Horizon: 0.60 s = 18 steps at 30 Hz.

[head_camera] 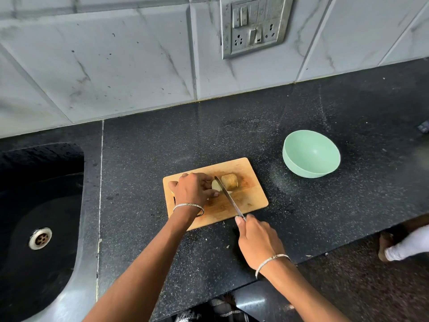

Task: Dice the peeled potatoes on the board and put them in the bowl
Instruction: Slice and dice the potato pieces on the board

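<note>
A wooden cutting board [250, 201] lies on the black counter. On it a peeled potato is split in two: a larger piece [229, 181] to the right of the blade and a smaller piece [215, 185] held by my left hand [193, 189], whose fingers curl round it. Another pale piece peeks out at the board's left edge, behind that hand. My right hand [257, 240] grips the handle of a knife [228, 197], whose blade stands in the cut between the two pieces. A mint-green bowl [311, 154] sits to the right of the board with nothing visible inside.
A black sink [39, 228] with a metal drain lies at the left. The tiled wall with a switch plate [254, 25] rises behind the counter. The counter's front edge runs below my right hand. A person's foot [404, 245] shows on the floor at the right.
</note>
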{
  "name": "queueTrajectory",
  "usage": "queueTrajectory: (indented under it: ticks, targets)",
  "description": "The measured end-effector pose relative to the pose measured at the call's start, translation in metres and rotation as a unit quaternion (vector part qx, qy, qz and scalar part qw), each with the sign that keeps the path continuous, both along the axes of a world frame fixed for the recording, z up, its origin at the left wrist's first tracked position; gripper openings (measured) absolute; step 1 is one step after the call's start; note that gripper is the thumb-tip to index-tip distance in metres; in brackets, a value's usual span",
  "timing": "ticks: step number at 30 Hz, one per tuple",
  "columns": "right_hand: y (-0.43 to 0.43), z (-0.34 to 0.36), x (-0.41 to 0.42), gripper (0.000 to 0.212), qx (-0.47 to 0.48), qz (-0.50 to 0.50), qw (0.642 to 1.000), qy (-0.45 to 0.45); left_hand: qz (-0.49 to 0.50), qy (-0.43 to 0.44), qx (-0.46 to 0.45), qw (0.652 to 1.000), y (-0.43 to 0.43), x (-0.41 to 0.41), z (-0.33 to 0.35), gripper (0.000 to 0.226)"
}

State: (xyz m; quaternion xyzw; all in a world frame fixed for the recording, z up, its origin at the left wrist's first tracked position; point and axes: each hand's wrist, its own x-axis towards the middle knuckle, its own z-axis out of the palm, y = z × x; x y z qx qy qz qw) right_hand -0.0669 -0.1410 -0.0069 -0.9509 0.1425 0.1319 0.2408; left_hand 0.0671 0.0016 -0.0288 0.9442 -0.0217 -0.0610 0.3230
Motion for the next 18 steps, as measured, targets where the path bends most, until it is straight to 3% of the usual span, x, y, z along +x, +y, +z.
queueTrajectory:
  ticks: [7, 18]
  targets:
    - [0.013, -0.007, 0.014, 0.035, 0.015, -0.004, 1.0, -0.004, 0.012, -0.001, 0.022, 1.0, -0.002, -0.003, 0.003, 0.02]
    - [0.012, -0.005, 0.034, 0.038, 0.053, -0.005, 0.997, 0.054, 0.034, 0.039, -0.005, 0.999, -0.004, -0.002, 0.009, 0.019]
